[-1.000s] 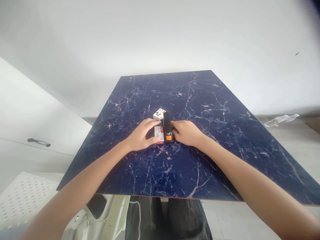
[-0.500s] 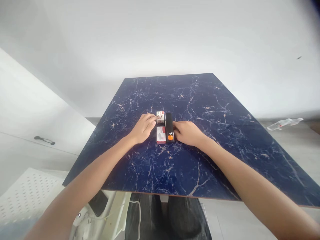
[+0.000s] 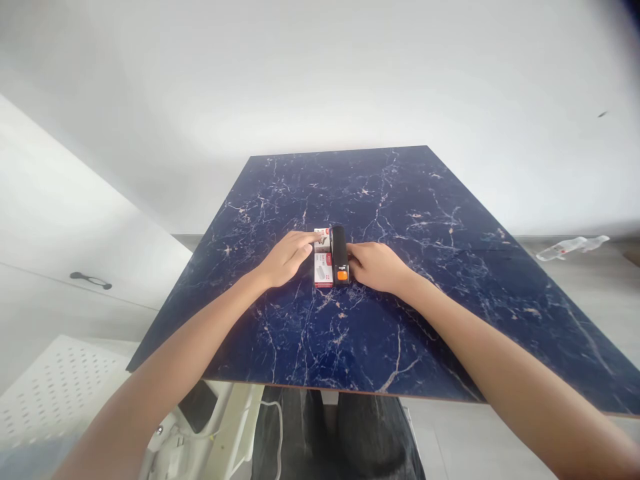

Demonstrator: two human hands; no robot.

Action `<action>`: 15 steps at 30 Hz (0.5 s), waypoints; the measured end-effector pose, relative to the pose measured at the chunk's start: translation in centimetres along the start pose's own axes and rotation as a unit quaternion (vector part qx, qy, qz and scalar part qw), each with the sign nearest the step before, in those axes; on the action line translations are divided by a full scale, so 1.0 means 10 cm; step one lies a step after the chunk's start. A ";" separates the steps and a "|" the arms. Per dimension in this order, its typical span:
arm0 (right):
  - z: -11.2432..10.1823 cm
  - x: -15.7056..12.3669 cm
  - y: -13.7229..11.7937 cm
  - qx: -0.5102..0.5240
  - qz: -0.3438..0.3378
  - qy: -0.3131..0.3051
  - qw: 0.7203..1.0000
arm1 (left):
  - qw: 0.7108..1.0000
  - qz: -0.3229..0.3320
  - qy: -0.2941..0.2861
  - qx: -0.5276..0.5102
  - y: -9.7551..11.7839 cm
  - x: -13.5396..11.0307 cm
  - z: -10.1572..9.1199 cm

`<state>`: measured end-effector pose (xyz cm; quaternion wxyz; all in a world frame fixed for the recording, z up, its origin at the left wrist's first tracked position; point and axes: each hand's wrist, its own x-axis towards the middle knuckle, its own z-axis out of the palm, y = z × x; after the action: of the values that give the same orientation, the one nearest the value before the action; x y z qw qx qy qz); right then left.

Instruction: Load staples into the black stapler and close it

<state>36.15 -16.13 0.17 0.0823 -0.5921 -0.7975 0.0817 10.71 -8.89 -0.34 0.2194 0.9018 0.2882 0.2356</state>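
A black stapler (image 3: 341,262) with an orange end lies in the middle of the dark blue marbled table (image 3: 400,320). Two small white-and-red boxes sit in a row along its left side, the near box (image 3: 323,275) and the far box (image 3: 323,238). My left hand (image 3: 284,261) lies flat on the table, its outstretched fingertips touching the far box. My right hand (image 3: 378,267) rests on the table against the stapler's right side, fingers laid along it and not wrapped round it.
A white cabinet with a dark handle (image 3: 90,279) stands at the left. A white perforated surface (image 3: 45,393) lies lower left. A clear plastic bottle (image 3: 571,247) lies on the floor at the right. White cable and dark trousers show under the table's near edge.
My left hand left the near box and reached forward to the far box. That box, tilted and apart before, now lies straight beside the stapler. My right hand stayed put.
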 end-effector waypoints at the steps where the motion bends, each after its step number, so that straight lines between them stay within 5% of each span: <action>1: 0.00 0.00 0.00 -0.002 0.001 -0.001 1.000 | 1.000 -0.002 -0.002 0.000 0.00 0.00 -0.01; 15: -0.04 -0.01 -0.02 0.002 -0.004 -0.008 1.000 | 0.999 -0.001 -0.040 -0.018 0.01 -0.04 -0.08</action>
<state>36.08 -16.25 0.65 0.0776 -0.5882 -0.8003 0.0875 9.98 -9.03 0.25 0.2469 0.9060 0.2763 0.2044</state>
